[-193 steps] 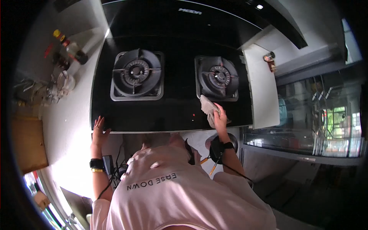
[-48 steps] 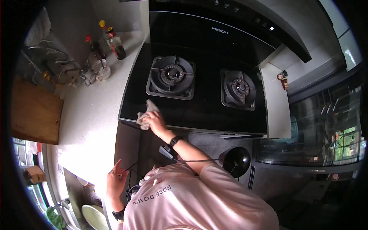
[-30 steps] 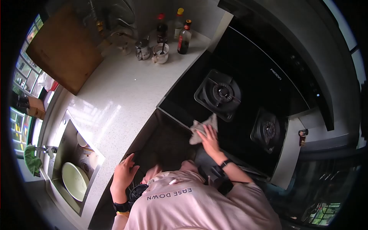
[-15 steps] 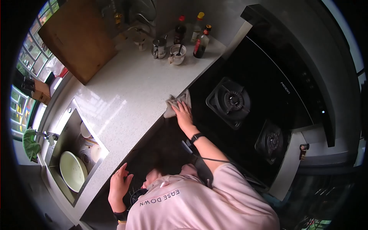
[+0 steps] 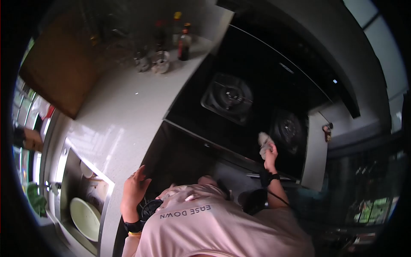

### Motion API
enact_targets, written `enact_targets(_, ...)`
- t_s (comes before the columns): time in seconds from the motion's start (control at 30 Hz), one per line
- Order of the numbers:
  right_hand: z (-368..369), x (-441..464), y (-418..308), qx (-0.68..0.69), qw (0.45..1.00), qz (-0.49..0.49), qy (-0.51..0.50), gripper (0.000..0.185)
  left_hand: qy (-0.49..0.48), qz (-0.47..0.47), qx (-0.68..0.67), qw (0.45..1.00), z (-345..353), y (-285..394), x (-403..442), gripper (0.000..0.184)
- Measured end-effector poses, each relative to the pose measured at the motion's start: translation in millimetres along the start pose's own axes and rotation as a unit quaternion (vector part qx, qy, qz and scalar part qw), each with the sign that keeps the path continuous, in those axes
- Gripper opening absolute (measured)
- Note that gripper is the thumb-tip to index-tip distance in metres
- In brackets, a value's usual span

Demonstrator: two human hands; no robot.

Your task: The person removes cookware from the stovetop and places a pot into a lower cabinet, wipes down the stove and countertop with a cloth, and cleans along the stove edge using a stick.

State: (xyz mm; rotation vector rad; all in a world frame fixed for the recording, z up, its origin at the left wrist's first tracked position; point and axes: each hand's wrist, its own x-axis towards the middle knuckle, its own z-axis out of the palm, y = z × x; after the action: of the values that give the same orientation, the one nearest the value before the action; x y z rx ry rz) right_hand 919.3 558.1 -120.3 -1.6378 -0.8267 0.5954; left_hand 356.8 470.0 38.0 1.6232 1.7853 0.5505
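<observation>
Black stove (image 5: pixel 259 112) ahead: my right hand (image 5: pixel 270 157) grips a cloth (image 5: pixel 263 140) near its front edge, beside the right burner (image 5: pixel 288 128); my left hand (image 5: pixel 134 189), loosely open, is beside the counter (image 5: pixel 112 112).

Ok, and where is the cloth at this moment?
In the head view, the cloth is in the person's right hand, right of centre, over the black stovetop near its front edge, beside the right burner.

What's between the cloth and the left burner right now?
Just black stovetop, in the head view; no object shows between the cloth and the left burner. It's dark and blurred, so specks can't be ruled out.
</observation>
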Motion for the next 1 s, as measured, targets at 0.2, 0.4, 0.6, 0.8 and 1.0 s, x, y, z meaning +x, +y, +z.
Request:
enact_targets(0.2, -14.1, 23.5, -21.8, 0.175, 0.983, 0.052, -0.009, 0.039, -0.019, 0.043, 0.015, 0.999, 2.2, 6.1, 13.7, 0.050)
enact_targets(0.4, 78.3, -9.9, -31.3, -0.477, 0.873, -0.102, 0.022, 0.030, -0.036, 0.061, 0.050, 0.996, 7.3, 7.0, 13.6, 0.051)
enact_targets(0.6, 184.7, -71.7, -47.0, -0.331, 0.912, -0.217, -0.106, 0.037, -0.050, 0.004, 0.039, 0.998, 15.7, 20.6, 10.4, 0.051)
enact_targets(0.8, 213.2, -37.7, -96.2, 0.470, 0.737, 0.348, -0.337, 0.030, -0.036, -0.011, 0.034, 0.999, 17.6, 35.3, 12.4, 0.052)
enact_targets(1.0, 263.3, -50.2, -166.3, 0.463, 0.671, 0.343, -0.468, 0.034, -0.007, -0.029, 0.007, 1.000, 15.0, 37.0, -0.9, 0.051)
